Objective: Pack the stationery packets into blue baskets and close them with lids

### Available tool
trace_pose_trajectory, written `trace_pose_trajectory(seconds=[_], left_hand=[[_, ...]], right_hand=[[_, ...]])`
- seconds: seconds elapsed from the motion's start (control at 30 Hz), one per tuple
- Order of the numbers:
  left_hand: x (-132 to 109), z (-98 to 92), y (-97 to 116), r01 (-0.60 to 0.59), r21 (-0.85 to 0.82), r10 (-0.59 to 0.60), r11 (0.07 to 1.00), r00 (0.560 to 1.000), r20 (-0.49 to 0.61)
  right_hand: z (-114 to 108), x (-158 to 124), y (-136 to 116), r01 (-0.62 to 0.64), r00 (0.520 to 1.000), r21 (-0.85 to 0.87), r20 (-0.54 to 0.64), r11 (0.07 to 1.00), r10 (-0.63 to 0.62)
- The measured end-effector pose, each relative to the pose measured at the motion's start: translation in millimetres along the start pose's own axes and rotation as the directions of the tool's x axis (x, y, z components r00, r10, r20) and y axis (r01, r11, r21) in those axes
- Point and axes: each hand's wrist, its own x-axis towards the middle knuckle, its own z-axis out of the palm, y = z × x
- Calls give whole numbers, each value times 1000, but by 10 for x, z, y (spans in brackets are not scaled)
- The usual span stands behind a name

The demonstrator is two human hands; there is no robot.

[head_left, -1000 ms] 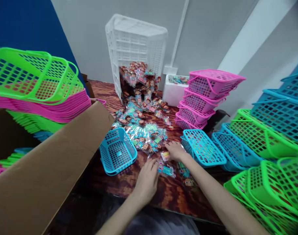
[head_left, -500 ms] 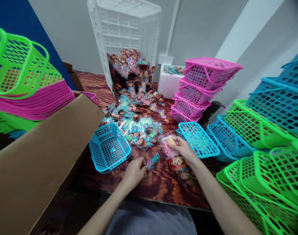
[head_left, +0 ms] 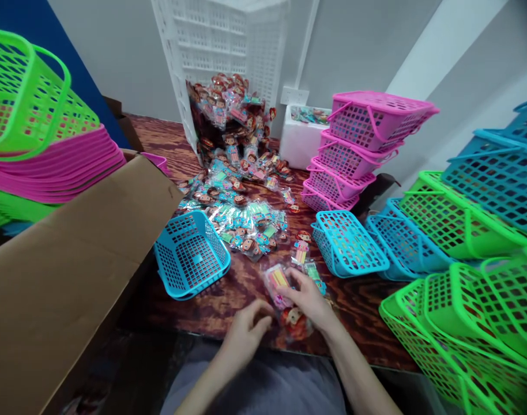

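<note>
My right hand [head_left: 309,300] is closed on a clear plastic packet [head_left: 275,282] with pink and yellow contents and a red-haired cartoon figure at its lower end. Just left of it is my left hand [head_left: 248,328], its thumb and fingers apart and nothing visible between them. Beyond my right hand lie a packet with a pink cartoon figure [head_left: 302,245] and a green and blue packet [head_left: 314,276], partly covered. A blue plastic basket [head_left: 192,256] with bare mesh showing inside stands to the left. Further back is a heap of similar packets [head_left: 241,222].
A tipped white crate [head_left: 211,46] spills packets onto the wooden table. Pink baskets [head_left: 367,127] are stacked near a white box [head_left: 300,141]. Blue baskets [head_left: 350,242] and green baskets [head_left: 458,323] crowd the right. A cardboard box [head_left: 82,271] borders the left, beside nested baskets [head_left: 60,167].
My right hand has brought the pink and yellow packet left and nearer to me. My left hand has let go of the small teal packet and its fingers have opened.
</note>
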Motion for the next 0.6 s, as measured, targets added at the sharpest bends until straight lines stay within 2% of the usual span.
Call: trace_pose_trajectory(seconds=[0.03,0.1,0.13,0.17,0.23,0.3,0.47,0.6], left_hand=[[-35,-86,30,-35,102,42,994,996,-76],[-73,-239,94,-129,343,208,930,956,-205],[-73,-295,117,-179,450,293,875,935,-197],[-63,-334,129,-234,531,354,814,925,-135],[-25,-373,108,-336,603,397,724,917,34],[4,-379,37,-380,605,388,700,913,125],[-72,-296,-137,-324,559,333,763,939,89],[-204,-156,-167,-306,515,314,801,947,73]], right_hand=[[-10,-23,-34,60,998,-231,9,971,-60],[35,-78,-84,145,989,-572,68,807,-129],[88,-110,-98,183,983,-661,116,727,-142],[152,-146,-105,225,974,-707,169,670,-150],[268,-229,-102,291,956,-726,251,623,-153],[309,-328,-80,287,957,-730,252,620,-146],[98,-620,32,141,990,-783,128,606,-65],[31,-797,128,171,985,-765,131,621,-110]])
